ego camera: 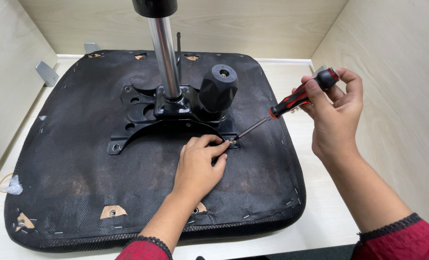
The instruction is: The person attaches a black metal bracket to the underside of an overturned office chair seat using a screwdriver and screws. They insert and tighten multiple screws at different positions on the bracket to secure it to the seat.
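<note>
An upturned office chair seat [80,159], covered in black fabric, lies on a pale wooden surface. A black metal mounting plate [142,113] with a chrome gas cylinder [165,53] and a black knob [218,87] sits at its middle. My left hand [198,163] rests on the seat, fingertips pinching a small screw [232,141] at the plate's near right corner. My right hand [334,108] holds a red and black screwdriver [296,98], whose tip meets that screw.
Pale wooden walls [392,72] enclose the surface at left, back and right. Grey metal brackets [46,73] stand at the back left. A rubber band and a scrap of clear plastic [12,184] lie at the seat's left edge. Bare screw holes [112,212] show near the front.
</note>
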